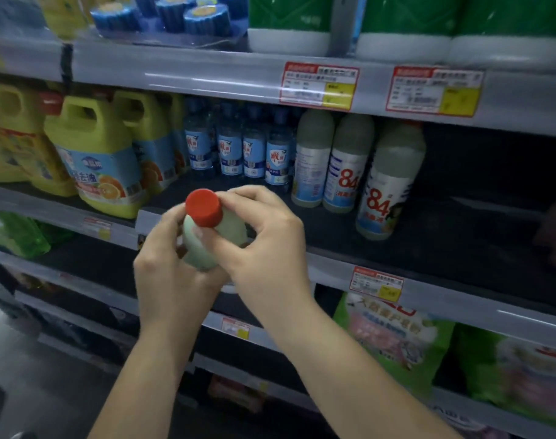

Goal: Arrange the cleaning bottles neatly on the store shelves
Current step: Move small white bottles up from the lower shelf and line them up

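Both hands, left [169,267] and right [264,245], clasp a pale-green, red-capped bottle [207,239].

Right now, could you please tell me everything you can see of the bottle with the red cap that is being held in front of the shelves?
The pale green plastic bottle with a red screw cap is held tilted, cap toward the camera, in front of the dark middle shelf. Its rounded shoulder looks smooth and opaque; the cap is ribless and closed. The left hand wraps the body from below, and the right hand pinches near the neck. Any label and the base are hidden by the grip.
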The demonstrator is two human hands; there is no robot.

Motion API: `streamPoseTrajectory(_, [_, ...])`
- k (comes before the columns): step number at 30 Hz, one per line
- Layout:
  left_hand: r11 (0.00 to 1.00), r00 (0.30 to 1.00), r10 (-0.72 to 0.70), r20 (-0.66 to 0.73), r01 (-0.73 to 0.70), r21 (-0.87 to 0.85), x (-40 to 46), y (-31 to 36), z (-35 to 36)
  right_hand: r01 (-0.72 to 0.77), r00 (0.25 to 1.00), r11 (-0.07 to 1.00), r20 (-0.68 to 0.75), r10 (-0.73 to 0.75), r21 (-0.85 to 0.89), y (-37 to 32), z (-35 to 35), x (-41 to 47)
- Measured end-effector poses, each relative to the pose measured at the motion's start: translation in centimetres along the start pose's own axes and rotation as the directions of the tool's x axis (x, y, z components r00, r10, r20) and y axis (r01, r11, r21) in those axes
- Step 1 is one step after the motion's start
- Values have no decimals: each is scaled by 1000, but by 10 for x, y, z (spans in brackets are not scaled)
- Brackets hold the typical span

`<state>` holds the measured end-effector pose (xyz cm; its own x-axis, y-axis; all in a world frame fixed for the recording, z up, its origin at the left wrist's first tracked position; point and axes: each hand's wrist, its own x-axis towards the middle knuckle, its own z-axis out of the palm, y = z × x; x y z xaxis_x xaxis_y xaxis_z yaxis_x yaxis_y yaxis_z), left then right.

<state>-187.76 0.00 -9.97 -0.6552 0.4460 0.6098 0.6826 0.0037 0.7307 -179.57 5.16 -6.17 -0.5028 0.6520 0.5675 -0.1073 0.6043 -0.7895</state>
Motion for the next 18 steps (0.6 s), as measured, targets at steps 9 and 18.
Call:
streamPoseTrajectory(9, [954,966,237,98,-213,-211,32,49,51,144,942,959,-263,-208,-245,-6,-59,24])
streamPoseTrajectory(18, [967,959,150,240,-92,-236,28,50,107,-8,933,962,-347,-92,-274,27,-91,30])
